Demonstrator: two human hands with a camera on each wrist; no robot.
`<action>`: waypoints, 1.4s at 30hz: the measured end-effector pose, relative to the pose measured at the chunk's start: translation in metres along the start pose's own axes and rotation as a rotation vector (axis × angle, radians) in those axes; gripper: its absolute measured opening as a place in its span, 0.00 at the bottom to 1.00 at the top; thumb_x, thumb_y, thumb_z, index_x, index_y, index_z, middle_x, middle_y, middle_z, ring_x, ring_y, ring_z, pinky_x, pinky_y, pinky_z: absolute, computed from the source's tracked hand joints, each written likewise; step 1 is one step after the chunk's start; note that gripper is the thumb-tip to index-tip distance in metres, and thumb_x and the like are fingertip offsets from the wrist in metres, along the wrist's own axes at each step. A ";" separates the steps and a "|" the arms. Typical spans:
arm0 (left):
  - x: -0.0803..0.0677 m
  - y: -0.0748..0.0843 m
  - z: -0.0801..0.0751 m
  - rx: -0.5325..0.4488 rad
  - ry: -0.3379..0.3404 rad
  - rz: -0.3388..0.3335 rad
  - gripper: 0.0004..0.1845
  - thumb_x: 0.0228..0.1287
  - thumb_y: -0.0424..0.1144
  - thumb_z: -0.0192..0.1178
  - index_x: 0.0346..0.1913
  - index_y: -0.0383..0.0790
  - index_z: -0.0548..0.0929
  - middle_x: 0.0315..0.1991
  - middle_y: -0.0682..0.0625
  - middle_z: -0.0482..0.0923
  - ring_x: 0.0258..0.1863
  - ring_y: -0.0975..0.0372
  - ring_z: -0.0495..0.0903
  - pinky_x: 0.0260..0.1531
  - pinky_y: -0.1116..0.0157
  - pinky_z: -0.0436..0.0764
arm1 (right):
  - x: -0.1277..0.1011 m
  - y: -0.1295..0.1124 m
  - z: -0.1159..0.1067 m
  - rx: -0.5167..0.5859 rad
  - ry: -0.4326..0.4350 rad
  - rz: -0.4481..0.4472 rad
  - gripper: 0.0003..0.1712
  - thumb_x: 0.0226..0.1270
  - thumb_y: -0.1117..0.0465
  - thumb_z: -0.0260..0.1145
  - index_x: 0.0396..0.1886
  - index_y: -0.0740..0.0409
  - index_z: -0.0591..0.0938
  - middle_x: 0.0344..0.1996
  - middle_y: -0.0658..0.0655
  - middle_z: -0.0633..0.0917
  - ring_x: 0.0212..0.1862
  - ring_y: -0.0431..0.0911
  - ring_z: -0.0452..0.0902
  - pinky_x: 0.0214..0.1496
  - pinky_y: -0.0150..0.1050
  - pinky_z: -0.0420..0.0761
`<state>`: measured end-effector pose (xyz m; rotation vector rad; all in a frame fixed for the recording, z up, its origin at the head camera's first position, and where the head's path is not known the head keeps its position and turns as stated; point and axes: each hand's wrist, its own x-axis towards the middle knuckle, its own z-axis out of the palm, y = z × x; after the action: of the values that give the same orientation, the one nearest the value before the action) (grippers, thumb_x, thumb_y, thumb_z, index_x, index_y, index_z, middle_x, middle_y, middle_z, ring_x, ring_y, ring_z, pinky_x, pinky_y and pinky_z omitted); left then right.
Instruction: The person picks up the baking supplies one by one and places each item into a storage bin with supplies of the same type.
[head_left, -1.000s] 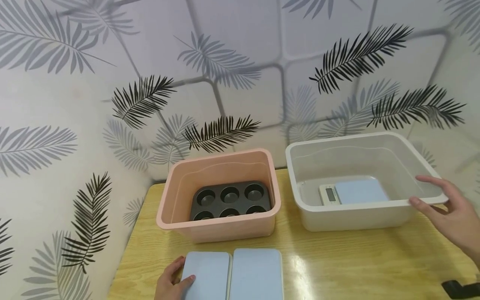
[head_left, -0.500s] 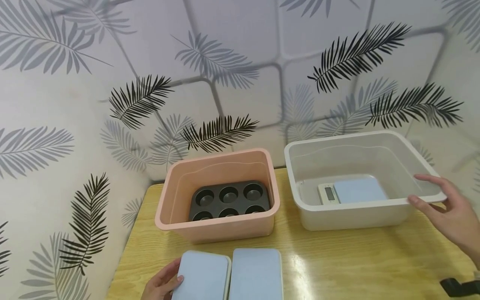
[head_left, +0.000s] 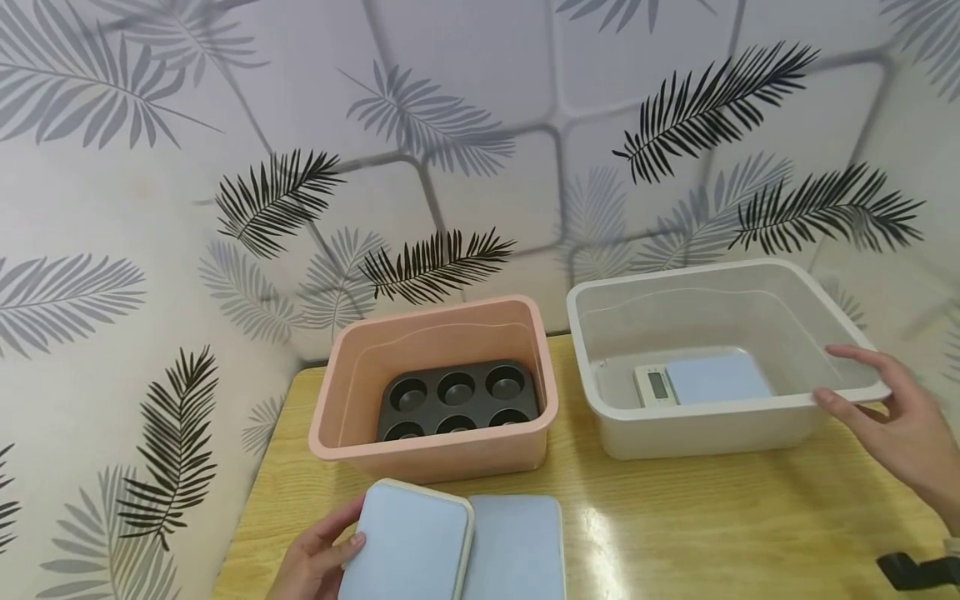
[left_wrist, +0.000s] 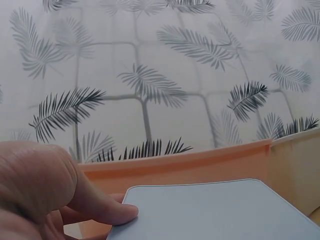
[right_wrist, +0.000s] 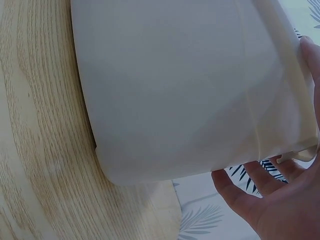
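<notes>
Two bins sitting mid-frame on the table (head_left: 675, 525): pink bin (head_left: 435, 392) at centre, white bin (head_left: 720, 358) to its right. Holding a dark muffin tin (head_left: 457, 400) inside the pink one, and a scale (head_left: 656, 386) plus a blue lid (head_left: 718, 379) lying flat in the white one.

Down at the bottom edge, left hand (head_left: 315, 558) gripping the near left lid (head_left: 408, 546), thumb pressing on top and fingers tucked underneath, so clamped onto it for sure. Tilting that lid up off the table, overlapping the edge of the second lid (head_left: 517, 546) lying flat just beside it on the right. Showing the same thing up close in the left wrist view: thumb (left_wrist: 107, 212) lying on the pale blue surface, pink wall right behind.

Over at the right edge, right hand (head_left: 892, 425) resting on the white bin's rim near the corner, fingers fairly straight and spread, touching rather than clutching. Showing fingers (right_wrist: 245, 192) under the rim in the right wrist view.

Sitting at the bottom right corner, some black thing (head_left: 915, 571), too cut off to identify.
</notes>
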<state>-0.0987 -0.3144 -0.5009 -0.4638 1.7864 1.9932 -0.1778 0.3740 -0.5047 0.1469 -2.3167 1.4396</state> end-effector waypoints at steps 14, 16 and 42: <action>-0.005 0.041 0.044 0.035 -0.246 0.098 0.24 0.82 0.33 0.61 0.71 0.61 0.84 0.62 0.63 0.88 0.57 0.64 0.88 0.59 0.60 0.90 | 0.000 0.007 -0.005 -0.045 -0.054 0.071 0.53 0.83 0.68 0.64 0.92 0.39 0.44 0.82 0.50 0.63 0.68 0.24 0.63 0.57 0.10 0.68; -0.006 0.044 0.050 0.042 -0.285 0.109 0.24 0.82 0.33 0.60 0.70 0.62 0.85 0.62 0.62 0.88 0.56 0.63 0.89 0.58 0.59 0.90 | 0.000 0.007 -0.006 -0.032 -0.063 0.085 0.53 0.83 0.68 0.63 0.92 0.38 0.44 0.81 0.48 0.64 0.67 0.23 0.64 0.53 0.09 0.70; -0.006 0.145 0.149 0.269 -0.535 0.430 0.27 0.73 0.26 0.63 0.73 0.29 0.78 0.54 0.52 0.91 0.48 0.60 0.92 0.47 0.59 0.93 | -0.006 0.005 0.002 0.012 -0.059 0.011 0.53 0.79 0.74 0.64 0.92 0.42 0.50 0.77 0.38 0.66 0.67 0.25 0.67 0.53 0.11 0.73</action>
<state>-0.1637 -0.1795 -0.3565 0.5344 1.8477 1.8445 -0.1743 0.3740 -0.5116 0.1827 -2.3596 1.4739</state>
